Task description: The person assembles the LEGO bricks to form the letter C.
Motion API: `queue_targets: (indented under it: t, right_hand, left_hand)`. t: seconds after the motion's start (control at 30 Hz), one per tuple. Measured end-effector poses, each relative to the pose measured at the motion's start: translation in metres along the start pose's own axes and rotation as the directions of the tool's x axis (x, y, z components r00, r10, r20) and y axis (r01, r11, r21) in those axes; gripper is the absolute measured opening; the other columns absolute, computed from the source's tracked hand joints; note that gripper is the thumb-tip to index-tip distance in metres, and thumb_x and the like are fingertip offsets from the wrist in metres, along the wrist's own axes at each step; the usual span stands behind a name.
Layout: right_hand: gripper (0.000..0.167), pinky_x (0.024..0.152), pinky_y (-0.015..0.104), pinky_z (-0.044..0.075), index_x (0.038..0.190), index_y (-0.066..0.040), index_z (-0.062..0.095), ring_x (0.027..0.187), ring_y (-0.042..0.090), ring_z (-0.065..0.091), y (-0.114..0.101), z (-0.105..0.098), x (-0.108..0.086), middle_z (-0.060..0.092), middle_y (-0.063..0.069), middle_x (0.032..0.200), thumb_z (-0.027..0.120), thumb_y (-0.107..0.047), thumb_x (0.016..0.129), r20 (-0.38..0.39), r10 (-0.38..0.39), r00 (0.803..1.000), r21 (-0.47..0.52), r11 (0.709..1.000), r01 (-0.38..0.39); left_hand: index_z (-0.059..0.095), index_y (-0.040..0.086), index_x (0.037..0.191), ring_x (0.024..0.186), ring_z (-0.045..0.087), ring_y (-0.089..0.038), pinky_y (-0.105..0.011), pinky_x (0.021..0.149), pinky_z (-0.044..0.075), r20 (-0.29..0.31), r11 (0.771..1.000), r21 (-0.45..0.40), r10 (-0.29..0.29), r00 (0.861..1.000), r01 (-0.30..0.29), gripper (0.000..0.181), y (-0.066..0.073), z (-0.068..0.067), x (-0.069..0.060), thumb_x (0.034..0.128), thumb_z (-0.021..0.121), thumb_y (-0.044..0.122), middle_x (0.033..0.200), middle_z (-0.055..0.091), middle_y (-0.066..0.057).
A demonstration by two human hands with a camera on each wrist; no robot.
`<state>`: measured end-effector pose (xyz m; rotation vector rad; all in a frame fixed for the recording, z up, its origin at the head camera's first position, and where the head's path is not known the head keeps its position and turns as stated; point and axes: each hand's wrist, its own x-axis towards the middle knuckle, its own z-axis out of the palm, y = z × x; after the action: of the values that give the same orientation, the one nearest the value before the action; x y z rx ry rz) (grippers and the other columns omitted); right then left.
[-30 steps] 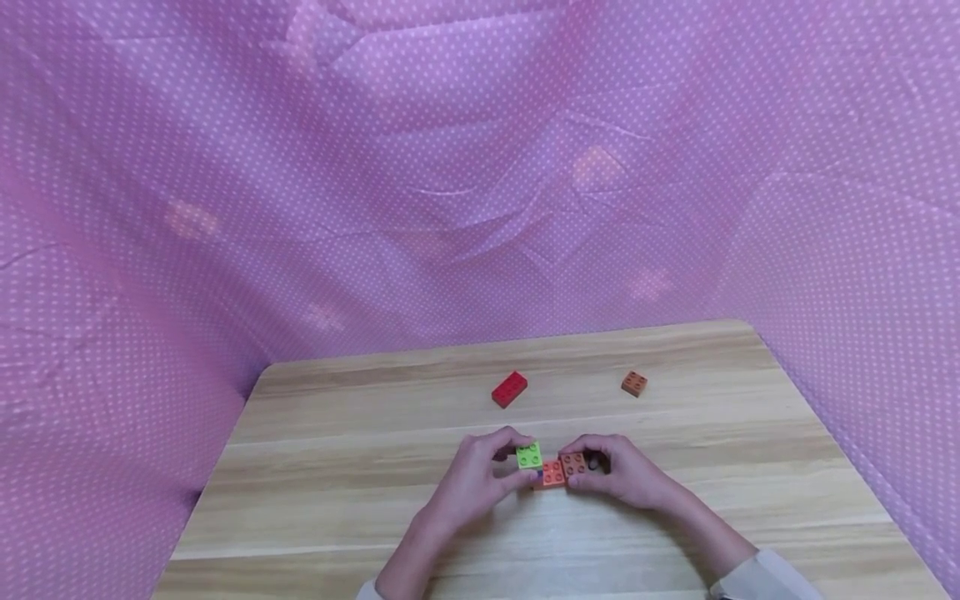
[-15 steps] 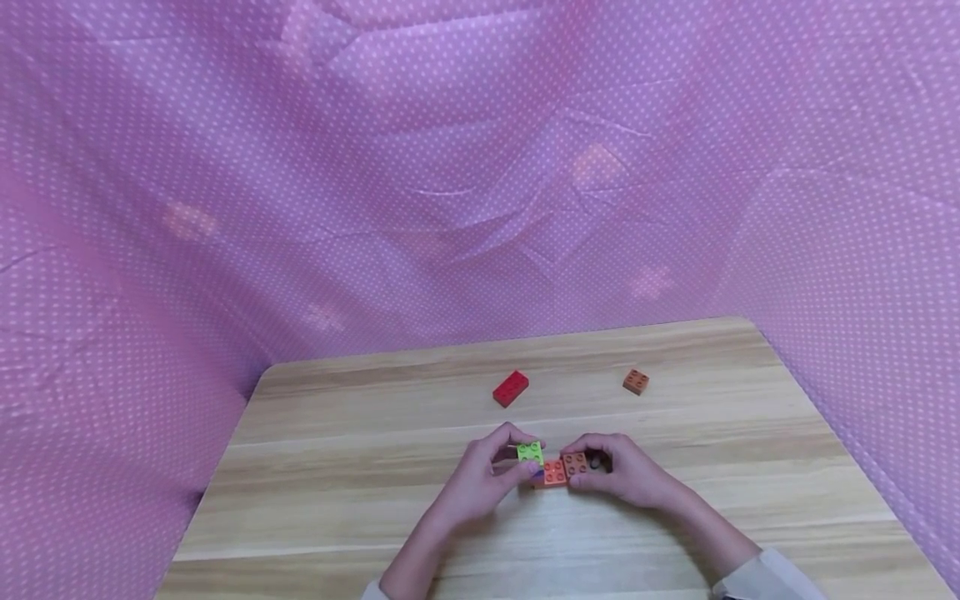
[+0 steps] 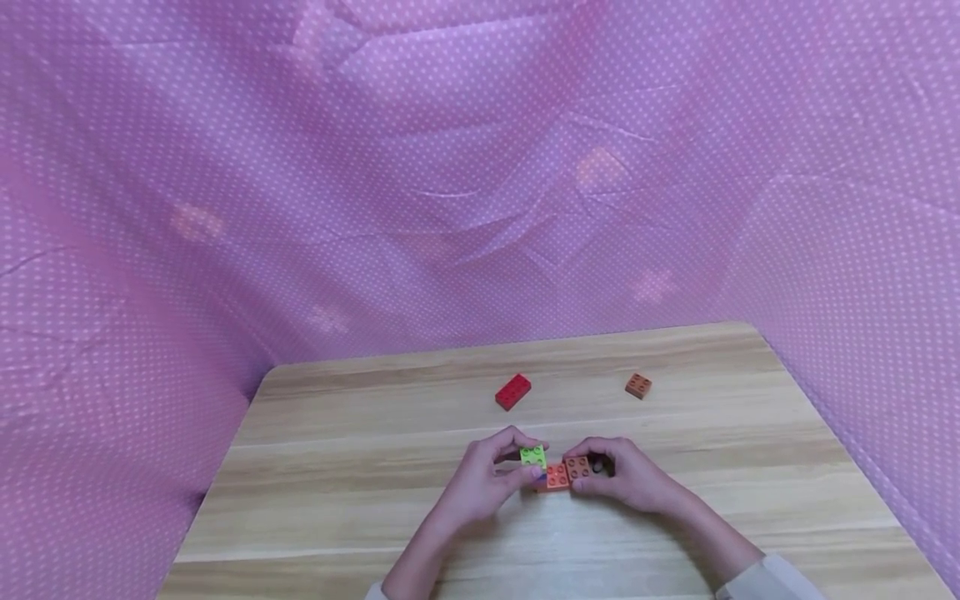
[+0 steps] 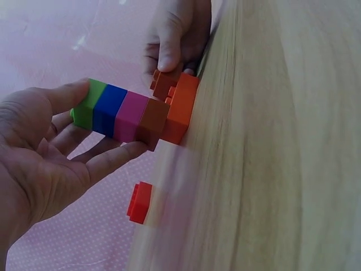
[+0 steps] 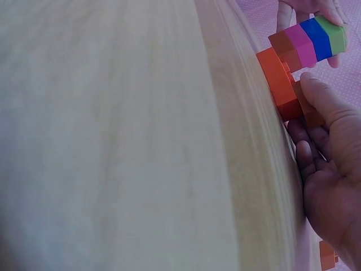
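My left hand (image 3: pixel 480 479) holds a small tower of building bricks between thumb and fingers. From the top it runs green brick (image 4: pixel 89 104), blue brick (image 4: pixel 110 111), pink brick (image 4: pixel 131 117), brown brick (image 4: pixel 152 121). The tower stands at the left part of an orange brick (image 3: pixel 557 476) on the table, whose studs show beside it. At the orange brick's other end my right hand (image 3: pixel 633 477) pinches a second brown brick (image 3: pixel 577 468) with thumb and fingers. It touches or nearly touches the orange brick; I cannot tell whether it is joined.
Farther back on the wooden table (image 3: pixel 337 467) lie a red brick (image 3: pixel 513 392) and, to its right, a loose brown brick (image 3: pixel 638 385). A pink dotted cloth (image 3: pixel 480 208) hangs around the table's back and sides.
The hands and bricks keep nearly the same arrangement; the head view only shifts slightly.
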<state>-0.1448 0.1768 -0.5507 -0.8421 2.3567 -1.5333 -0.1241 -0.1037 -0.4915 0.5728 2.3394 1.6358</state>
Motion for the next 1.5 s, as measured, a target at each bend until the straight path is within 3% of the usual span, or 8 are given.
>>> queue_targets:
  t: [0.43, 0.83, 1.03, 1.13, 1.37, 1.5]
  right_hand:
    - [0.038, 0.092, 0.029, 0.054, 0.125, -0.015, 0.074, 0.104, 0.018, 0.067, 0.001, -0.001, -0.003, 0.075, -0.005, 0.117, 0.084, -0.03, 0.092, -0.009, 0.015, 1.0, 0.019, 1.0, -0.015]
    - [0.038, 0.09, 0.029, 0.055, 0.125, -0.016, 0.074, 0.103, 0.018, 0.067, 0.002, 0.0, -0.005, 0.075, -0.005, 0.115, 0.084, -0.032, 0.091, -0.025, 0.013, 1.0, 0.006, 1.0, -0.013]
    - [0.039, 0.093, 0.029, 0.054, 0.125, -0.018, 0.074, 0.105, 0.017, 0.067, 0.001, -0.001, -0.003, 0.075, -0.007, 0.118, 0.084, -0.033, 0.091, -0.029, 0.021, 0.999, -0.008, 1.0, -0.022]
    - [0.039, 0.094, 0.029, 0.053, 0.125, -0.018, 0.074, 0.106, 0.017, 0.067, 0.001, -0.002, -0.002, 0.075, -0.007, 0.118, 0.084, -0.033, 0.091, -0.029, 0.018, 0.999, -0.01, 1.0, -0.019]
    - [0.039, 0.093, 0.029, 0.054, 0.126, -0.016, 0.074, 0.104, 0.017, 0.068, 0.001, -0.001, 0.001, 0.075, -0.006, 0.117, 0.084, -0.032, 0.091, -0.016, 0.005, 1.0, 0.008, 1.0, -0.005]
    - [0.04, 0.095, 0.029, 0.053, 0.126, -0.016, 0.074, 0.105, 0.016, 0.067, 0.001, 0.001, 0.002, 0.075, -0.007, 0.117, 0.084, -0.032, 0.091, -0.01, 0.023, 1.0, 0.008, 1.0, -0.023]
  left_hand:
    - [0.073, 0.022, 0.116, 0.118, 0.071, -0.016, -0.026, 0.097, 0.059, 0.003, 0.997, -0.061, -0.042, 0.999, 0.042, 0.025, 0.003, 0.003, 0.001, 0.0936, 0.082, 0.022, 0.127, 0.075, 0.002]
    - [0.072, 0.021, 0.12, 0.119, 0.071, -0.019, -0.029, 0.098, 0.059, -0.006, 0.999, -0.033, -0.04, 0.999, 0.04, 0.028, 0.001, 0.006, 0.002, 0.0937, 0.082, 0.022, 0.126, 0.076, 0.0]
    - [0.072, 0.022, 0.121, 0.12, 0.07, -0.021, -0.043, 0.105, 0.057, -0.008, 0.999, -0.017, -0.038, 0.999, 0.038, 0.031, 0.002, 0.006, 0.003, 0.0929, 0.083, 0.024, 0.126, 0.076, 0.0]
    - [0.071, 0.023, 0.121, 0.121, 0.07, -0.022, -0.046, 0.106, 0.056, 0.003, 0.999, -0.007, -0.034, 0.999, 0.034, 0.03, 0.003, 0.003, 0.004, 0.0936, 0.082, 0.025, 0.126, 0.075, 0.002]
    - [0.07, 0.018, 0.123, 0.118, 0.071, -0.021, -0.033, 0.102, 0.058, 0.084, 0.999, 0.0, 0.037, 0.996, -0.037, 0.031, 0.0, -0.01, 0.01, 0.095, 0.081, 0.023, 0.127, 0.074, -0.003]
    - [0.07, 0.018, 0.128, 0.114, 0.07, -0.015, -0.032, 0.101, 0.058, 0.122, 0.999, -0.006, 0.039, 0.992, -0.039, 0.029, -0.004, -0.021, 0.016, 0.1008, 0.074, 0.028, 0.128, 0.073, -0.004]
